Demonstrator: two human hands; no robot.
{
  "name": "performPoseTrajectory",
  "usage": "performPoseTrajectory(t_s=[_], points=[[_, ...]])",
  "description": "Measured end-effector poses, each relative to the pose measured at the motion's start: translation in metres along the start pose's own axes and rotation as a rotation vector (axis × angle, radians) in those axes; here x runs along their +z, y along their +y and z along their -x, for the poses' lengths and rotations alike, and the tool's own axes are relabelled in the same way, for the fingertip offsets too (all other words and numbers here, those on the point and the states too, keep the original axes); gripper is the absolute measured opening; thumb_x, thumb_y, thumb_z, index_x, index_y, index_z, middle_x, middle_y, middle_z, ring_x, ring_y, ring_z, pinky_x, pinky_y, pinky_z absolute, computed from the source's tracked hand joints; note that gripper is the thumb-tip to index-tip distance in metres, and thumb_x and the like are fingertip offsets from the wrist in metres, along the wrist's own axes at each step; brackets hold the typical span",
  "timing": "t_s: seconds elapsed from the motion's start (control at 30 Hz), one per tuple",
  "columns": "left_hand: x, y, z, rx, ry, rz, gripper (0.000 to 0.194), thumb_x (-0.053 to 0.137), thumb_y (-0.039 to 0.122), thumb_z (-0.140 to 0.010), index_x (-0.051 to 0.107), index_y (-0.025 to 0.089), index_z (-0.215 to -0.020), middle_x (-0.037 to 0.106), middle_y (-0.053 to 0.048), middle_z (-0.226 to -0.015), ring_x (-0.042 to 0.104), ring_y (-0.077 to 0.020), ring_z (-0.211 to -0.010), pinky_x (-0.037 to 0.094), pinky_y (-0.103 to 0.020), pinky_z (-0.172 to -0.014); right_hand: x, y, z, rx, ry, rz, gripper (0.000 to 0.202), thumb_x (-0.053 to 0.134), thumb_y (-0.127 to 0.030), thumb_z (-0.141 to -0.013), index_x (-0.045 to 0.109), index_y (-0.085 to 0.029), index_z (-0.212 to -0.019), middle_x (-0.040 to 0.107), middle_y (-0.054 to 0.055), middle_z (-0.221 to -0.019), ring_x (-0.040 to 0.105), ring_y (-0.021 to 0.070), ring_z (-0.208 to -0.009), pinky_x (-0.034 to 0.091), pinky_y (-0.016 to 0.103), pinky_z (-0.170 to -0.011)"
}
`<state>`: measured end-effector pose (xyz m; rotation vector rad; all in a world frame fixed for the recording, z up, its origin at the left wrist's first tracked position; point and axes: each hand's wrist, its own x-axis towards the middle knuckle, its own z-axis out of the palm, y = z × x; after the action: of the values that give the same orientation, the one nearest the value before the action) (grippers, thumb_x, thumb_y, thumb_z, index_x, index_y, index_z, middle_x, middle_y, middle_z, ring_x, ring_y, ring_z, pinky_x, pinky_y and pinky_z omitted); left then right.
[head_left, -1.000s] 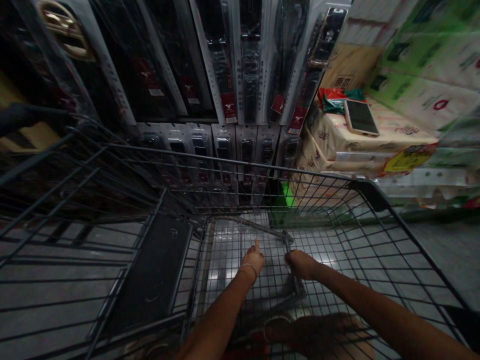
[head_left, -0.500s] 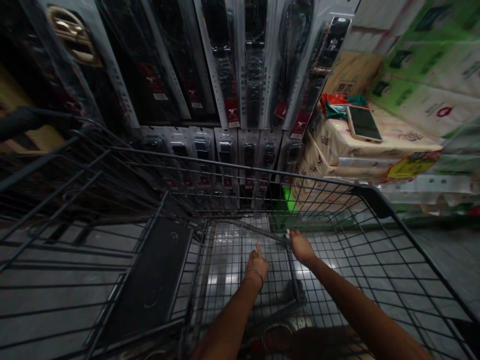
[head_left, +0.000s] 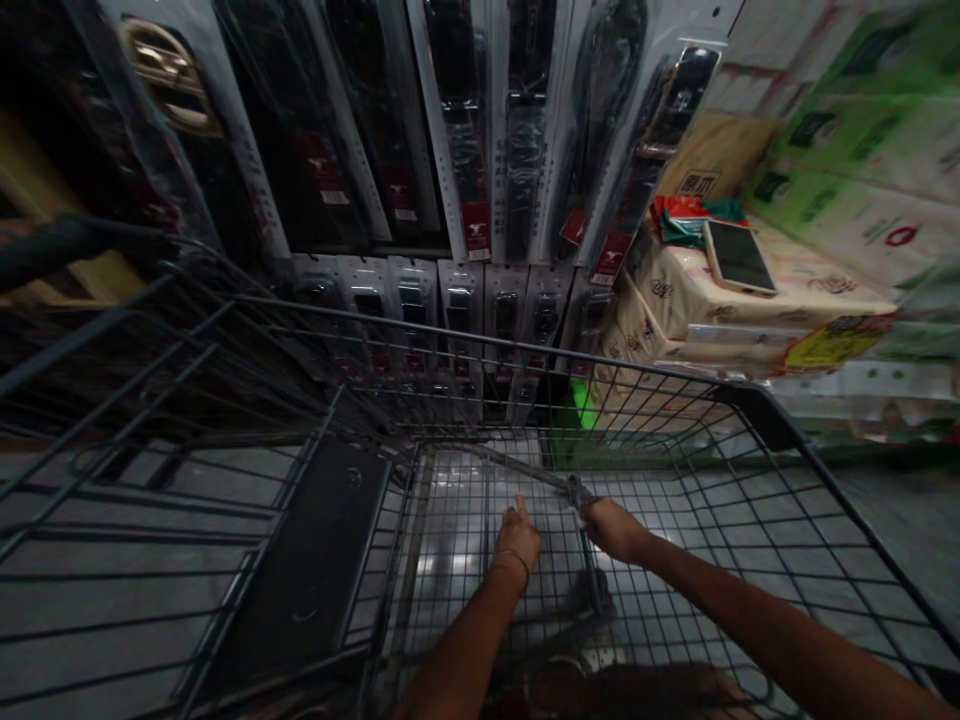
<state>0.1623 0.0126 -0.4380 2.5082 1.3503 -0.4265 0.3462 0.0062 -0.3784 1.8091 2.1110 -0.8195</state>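
My left hand hovers inside a dark wire shopping cart, its index finger stretched forward and the other fingers partly curled. Nothing shows in it, and a thin bracelet circles the wrist. To its right, my right hand has its fingers closed together. Something small and whitish shows at those fingertips, too blurred to name. Below the hands lies the wire floor of the cart, with the tiled floor visible through it.
Packaged belts hang in rows ahead. On the right, a phone lies on stacked tissue packs, beside a red and green packet. A dark panel is fixed in the cart's left part. Green packs rise at far right.
My right hand has moved slightly down and right, and the white bit at its fingertips shows less. My left hand stays nearly in place. The whole view has shifted a little.
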Motion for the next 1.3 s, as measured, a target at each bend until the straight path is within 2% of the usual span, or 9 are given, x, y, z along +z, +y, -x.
performPoseTrajectory(t_s=[0.17,0.37,0.47,0.7,0.8,1.0,1.1,1.2,1.3], points=[[-0.001,-0.001,-0.001,0.015,-0.017,0.010,0.027,0.046,0.005,-0.079,0.068,0.008,-0.096,0.039,-0.024,-0.134,0.053,-0.0281,-0.110,0.045,-0.038,-0.090,-0.031,-0.008,-0.027,0.190,0.213,0.035,0.032,0.035,-0.009,-0.087,0.055,-0.016,-0.112,0.061,0.012,-0.104,0.059,0.0164,-0.090,0.039,0.023,-0.074],[-0.003,0.000,-0.003,0.015,-0.055,0.001,0.029,0.043,0.007,-0.082,0.066,0.006,-0.099,0.036,-0.025,-0.136,0.052,-0.0266,-0.109,0.042,-0.037,-0.092,-0.024,-0.023,-0.050,0.367,0.230,0.058,0.038,0.032,-0.003,-0.086,0.056,-0.012,-0.114,0.057,0.017,-0.109,0.062,0.0165,-0.088,0.042,0.023,-0.074],[-0.001,0.000,-0.005,0.015,-0.058,-0.005,0.031,0.041,0.004,-0.081,0.066,0.005,-0.099,0.036,-0.026,-0.136,0.053,-0.0271,-0.108,0.041,-0.040,-0.091,-0.019,-0.026,-0.045,0.325,0.185,0.066,0.038,0.031,-0.005,-0.087,0.058,-0.012,-0.113,0.056,0.017,-0.111,0.062,0.0184,-0.090,0.043,0.025,-0.077],[0.008,0.002,-0.003,0.014,-0.024,0.006,0.031,0.041,0.001,-0.080,0.066,0.003,-0.099,0.033,-0.029,-0.136,0.050,-0.0313,-0.112,0.040,-0.041,-0.093,0.000,-0.032,-0.013,0.081,0.031,0.129,0.038,0.035,0.001,-0.080,0.061,-0.012,-0.105,0.058,0.017,-0.113,0.062,0.0199,-0.091,0.044,0.027,-0.078],[0.008,0.002,-0.001,0.012,-0.024,0.009,0.032,0.041,0.002,-0.081,0.065,0.003,-0.102,0.031,-0.028,-0.138,0.048,-0.0326,-0.115,0.038,-0.042,-0.096,-0.005,-0.031,-0.008,0.017,-0.005,0.141,0.035,0.037,0.000,-0.079,0.064,-0.013,-0.097,0.059,0.016,-0.109,0.062,0.0208,-0.090,0.044,0.027,-0.077],[0.005,0.001,-0.001,0.011,-0.039,0.021,0.030,0.043,0.002,-0.079,0.066,0.004,-0.099,0.033,-0.027,-0.137,0.051,-0.0308,-0.112,0.041,-0.041,-0.095,-0.038,-0.017,-0.035,0.173,0.283,0.042,0.036,0.037,-0.009,-0.085,0.059,-0.014,-0.112,0.052,0.013,-0.111,0.057,0.0181,-0.090,0.041,0.025,-0.080],[0.006,0.000,0.000,-0.005,-0.032,0.020,0.034,0.041,-0.001,-0.078,0.066,0.006,-0.099,0.036,-0.022,-0.137,0.049,-0.0294,-0.115,0.040,-0.040,-0.098,-0.039,-0.011,-0.054,0.192,0.306,-0.054,0.032,0.040,-0.017,-0.088,0.062,-0.013,-0.110,0.054,0.011,-0.108,0.053,0.0167,-0.097,0.037,0.023,-0.088],[0.008,0.000,0.001,-0.013,-0.028,0.019,0.036,0.040,-0.001,-0.077,0.066,0.006,-0.101,0.033,-0.021,-0.140,0.045,-0.0298,-0.119,0.039,-0.040,-0.100,-0.035,-0.011,-0.066,0.204,0.301,-0.102,0.038,0.035,-0.030,-0.093,0.068,-0.013,-0.094,0.059,0.012,-0.097,0.054,0.0176,-0.096,0.037,0.023,-0.087],[0.010,0.000,0.002,-0.010,-0.028,0.028,0.035,0.038,-0.001,-0.078,0.065,0.003,-0.102,0.029,-0.024,-0.141,0.044,-0.0309,-0.120,0.038,-0.039,-0.102,-0.032,-0.015,-0.069,0.260,0.253,-0.100,0.034,0.039,-0.026,-0.091,0.069,-0.012,-0.083,0.060,0.014,-0.098,0.058,0.0180,-0.089,0.039,0.023,-0.080]])
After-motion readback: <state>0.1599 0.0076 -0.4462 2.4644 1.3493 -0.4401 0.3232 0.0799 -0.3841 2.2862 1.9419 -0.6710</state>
